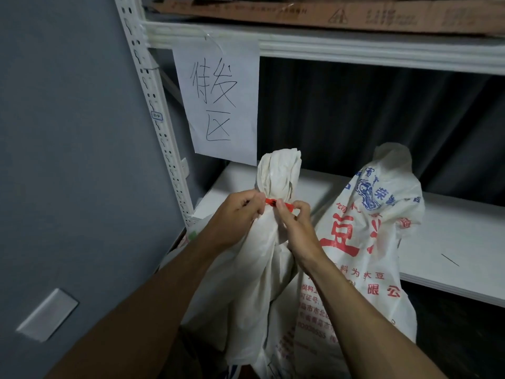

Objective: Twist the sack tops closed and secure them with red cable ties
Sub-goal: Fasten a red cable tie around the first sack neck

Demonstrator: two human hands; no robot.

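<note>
A plain white woven sack (pixel 262 272) stands in front of me, its top twisted into a bunch (pixel 278 176). A red cable tie (pixel 276 202) circles the neck just under that bunch. My left hand (pixel 237 217) pinches the tie's left end against the neck. My right hand (pixel 297 222) pinches the tie's right end between thumb and forefinger. To the right stands a second white sack (pixel 369 242) with red and blue print; its top (pixel 393 157) is gathered loosely and I see no tie on it.
Both sacks lean against a white metal rack whose lower shelf (pixel 451 242) runs behind them. A paper sign (pixel 218 99) hangs from the upper shelf beam (pixel 355 45). The rack's slotted post (pixel 153 105) and a grey wall (pixel 68 132) close the left side.
</note>
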